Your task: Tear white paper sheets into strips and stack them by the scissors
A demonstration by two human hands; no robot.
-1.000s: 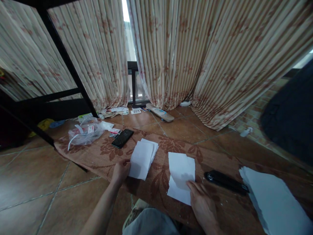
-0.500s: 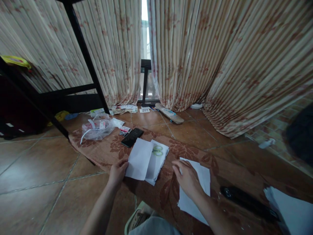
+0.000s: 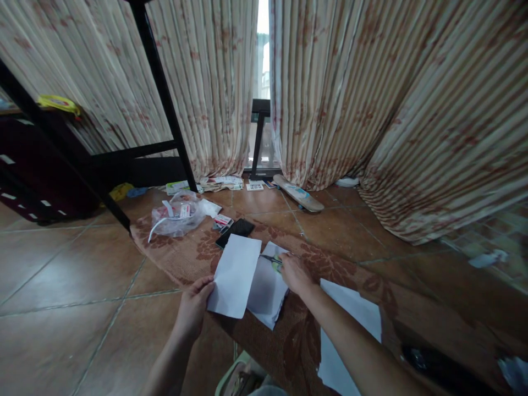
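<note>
My left hand (image 3: 196, 305) pinches the lower left edge of a white sheet of paper (image 3: 235, 275), holding it slightly raised. Beside it lies a stack of white paper (image 3: 268, 294), partly covered by the sheet. Over that stack, my right hand (image 3: 293, 272) is closed on a pair of scissors (image 3: 275, 263) with light green handles; their dark blades point left toward the sheet's right edge. Another pile of white paper (image 3: 350, 316) lies under my right forearm. Behind the raised sheet is a dark phone (image 3: 235, 232).
A clear plastic bag (image 3: 177, 217) and small cards (image 3: 223, 221) sit on the brown patterned cloth (image 3: 181, 250). A dark elongated object (image 3: 441, 366) is at lower right. A black metal frame (image 3: 165, 93) rises at left. On the tiled floor lies a skateboard (image 3: 299, 192) near the curtains.
My right hand has moved left and forward from the right paper pile and taken hold of the scissors. My left hand still holds the sheet. The view has shifted slightly left.
</note>
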